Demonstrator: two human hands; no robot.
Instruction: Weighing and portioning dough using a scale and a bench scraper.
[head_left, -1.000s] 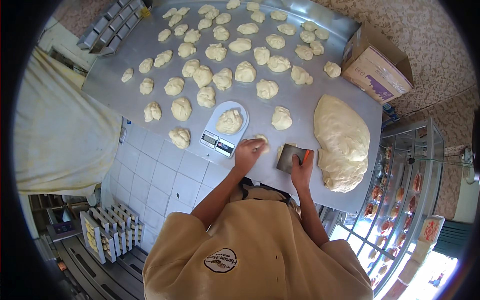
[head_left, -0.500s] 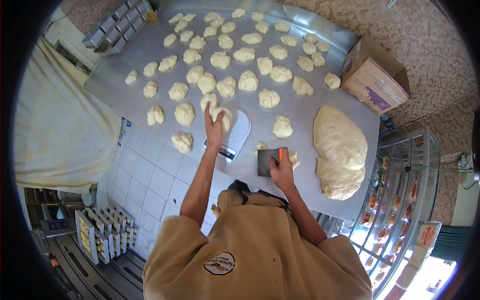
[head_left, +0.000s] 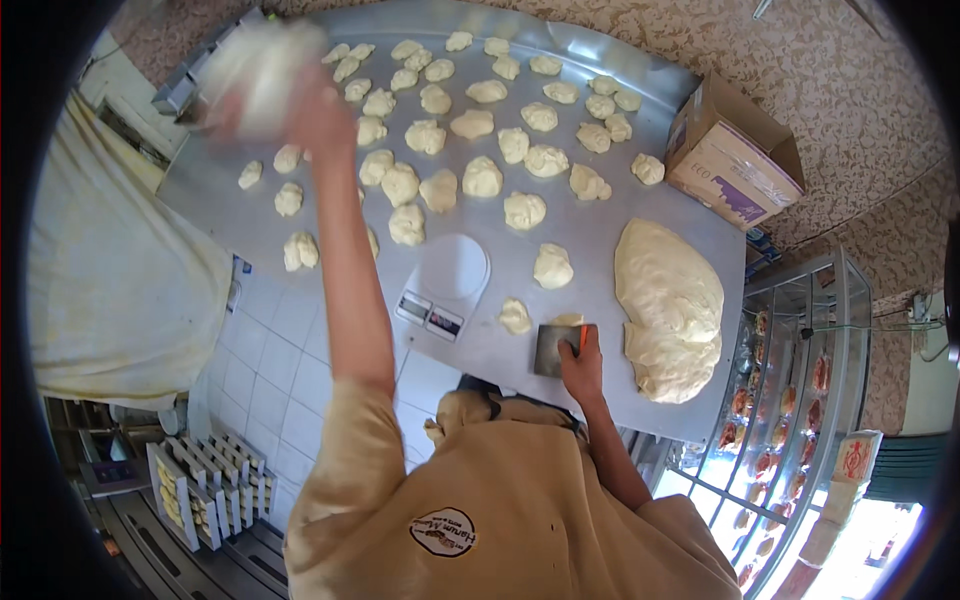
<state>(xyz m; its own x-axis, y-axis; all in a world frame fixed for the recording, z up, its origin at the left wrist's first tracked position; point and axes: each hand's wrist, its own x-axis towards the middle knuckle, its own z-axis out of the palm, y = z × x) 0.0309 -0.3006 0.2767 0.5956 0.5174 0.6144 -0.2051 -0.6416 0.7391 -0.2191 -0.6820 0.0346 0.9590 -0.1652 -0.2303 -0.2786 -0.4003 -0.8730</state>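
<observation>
My left hand is stretched to the table's far left, blurred, holding a pale lump of dough. My right hand grips a metal scraper with an orange handle at the near edge, over a small dough scrap. Just left of it lies a small dough piece. A white digital scale stands between my arms with its round plate bare. Several dough lumps are spread over the steel table, and a big mass of dough lies right of my right hand.
An open cardboard box sits at the back right, metal tins at the back left. A glazed cabinet with packaged items stands at the right. Pale cloth hangs at the left above slotted racks and tiled floor.
My left hand has swung from the scale up to the far left with dough, leaving the scale's plate bare. My right hand has shifted slightly, still on the scraper.
</observation>
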